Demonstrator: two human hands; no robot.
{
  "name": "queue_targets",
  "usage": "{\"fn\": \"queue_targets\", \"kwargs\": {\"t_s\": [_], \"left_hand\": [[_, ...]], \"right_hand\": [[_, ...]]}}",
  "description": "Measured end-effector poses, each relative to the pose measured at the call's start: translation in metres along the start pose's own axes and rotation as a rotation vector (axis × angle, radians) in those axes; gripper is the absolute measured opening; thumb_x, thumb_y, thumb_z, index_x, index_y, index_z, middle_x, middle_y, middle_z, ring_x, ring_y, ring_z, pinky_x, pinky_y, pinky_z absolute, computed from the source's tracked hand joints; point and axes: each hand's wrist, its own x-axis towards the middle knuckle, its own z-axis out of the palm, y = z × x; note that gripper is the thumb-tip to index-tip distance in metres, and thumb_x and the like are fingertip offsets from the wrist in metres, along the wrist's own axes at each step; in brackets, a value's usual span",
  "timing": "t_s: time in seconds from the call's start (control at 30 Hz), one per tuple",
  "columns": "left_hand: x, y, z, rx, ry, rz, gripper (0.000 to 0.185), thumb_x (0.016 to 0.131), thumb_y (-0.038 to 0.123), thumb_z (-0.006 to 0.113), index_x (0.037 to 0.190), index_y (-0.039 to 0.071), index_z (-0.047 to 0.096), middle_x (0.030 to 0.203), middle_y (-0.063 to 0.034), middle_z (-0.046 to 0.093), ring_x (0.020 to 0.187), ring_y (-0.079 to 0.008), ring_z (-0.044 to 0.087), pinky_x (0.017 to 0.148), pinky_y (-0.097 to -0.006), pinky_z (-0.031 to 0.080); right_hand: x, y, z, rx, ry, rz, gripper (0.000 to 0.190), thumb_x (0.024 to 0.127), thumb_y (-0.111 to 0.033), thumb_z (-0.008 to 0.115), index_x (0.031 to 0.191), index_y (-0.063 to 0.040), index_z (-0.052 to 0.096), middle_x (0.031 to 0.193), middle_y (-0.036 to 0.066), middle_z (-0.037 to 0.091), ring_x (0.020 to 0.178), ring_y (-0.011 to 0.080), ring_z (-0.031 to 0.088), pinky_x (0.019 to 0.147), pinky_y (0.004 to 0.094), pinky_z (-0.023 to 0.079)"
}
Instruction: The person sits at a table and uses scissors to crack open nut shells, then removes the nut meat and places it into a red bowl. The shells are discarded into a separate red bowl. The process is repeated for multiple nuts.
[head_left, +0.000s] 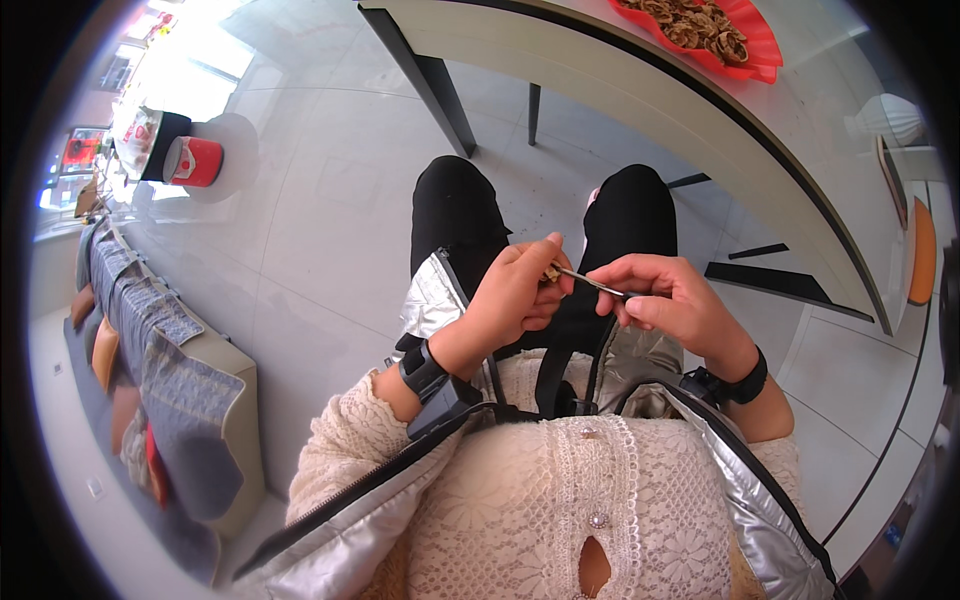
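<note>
Above my lap, my left hand (529, 281) pinches a small light-brown piece (551, 273), perhaps walnut, between thumb and fingers. My right hand (660, 300) grips the dark handle of a thin metal tool (592, 283). The tool's slim shaft reaches leftward to the brown piece, and its tip is partly hidden by the fingers of my left hand. Which kind of tool it is, I cannot tell. A red plate with a wavy rim (766, 54), holding brown walnut shells (701, 28), lies on the table at the upper right.
A white table with a dark edge (750, 112) curves beyond my knees, its black legs (442, 105) below. At the left stands a sofa with a grey-blue cover (191, 405) and cushions. A red container (196, 161) is on the far left side.
</note>
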Motion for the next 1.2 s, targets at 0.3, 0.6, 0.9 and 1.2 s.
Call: {"fn": "queue_targets", "kwargs": {"t_s": [0.3,0.6,0.9,1.2], "left_hand": [[0.003,-0.002,0.004,-0.136,-0.153,0.140,0.038,0.102,0.031,0.036,0.096,-0.001,0.055,0.071,-0.0050,0.048,0.056,-0.0106,0.040,0.049,-0.0236,0.034],[0.003,-0.002,0.000,-0.185,-0.260,0.154,0.021,0.100,0.015,0.042,0.112,0.001,0.052,0.088,-0.0068,0.056,0.064,-0.0097,0.043,0.054,-0.0232,0.035],[0.003,0.001,-0.005,-0.145,-0.294,0.050,0.033,0.095,0.023,0.035,0.113,0.000,0.052,0.071,0.0016,0.037,0.057,-0.0075,0.028,0.051,-0.0213,0.026],[0.002,0.002,-0.002,-0.131,-0.309,0.082,0.039,0.097,0.027,0.029,0.111,0.000,0.053,0.066,-0.0029,0.045,0.053,-0.0096,0.033,0.047,-0.0238,0.029]], "right_hand": [[-0.002,0.004,0.001,-0.134,0.068,-0.118,0.042,0.079,-0.006,0.051,0.120,0.002,0.056,0.098,0.007,0.061,0.090,0.0103,0.057,0.082,0.0241,0.045],[-0.005,0.002,0.000,-0.215,0.088,-0.151,0.041,0.080,-0.004,0.052,0.120,0.003,0.054,0.099,0.007,0.060,0.093,0.0108,0.057,0.085,0.0247,0.044],[0.001,0.004,-0.017,0.002,-0.016,0.031,0.045,0.077,-0.010,0.049,0.120,0.000,0.056,0.094,0.007,0.064,0.080,0.0089,0.057,0.070,0.0208,0.045],[0.000,0.006,-0.017,0.004,-0.073,-0.044,0.050,0.074,-0.019,0.055,0.119,0.002,0.057,0.095,0.007,0.064,0.081,0.0092,0.056,0.073,0.0209,0.045]]}}
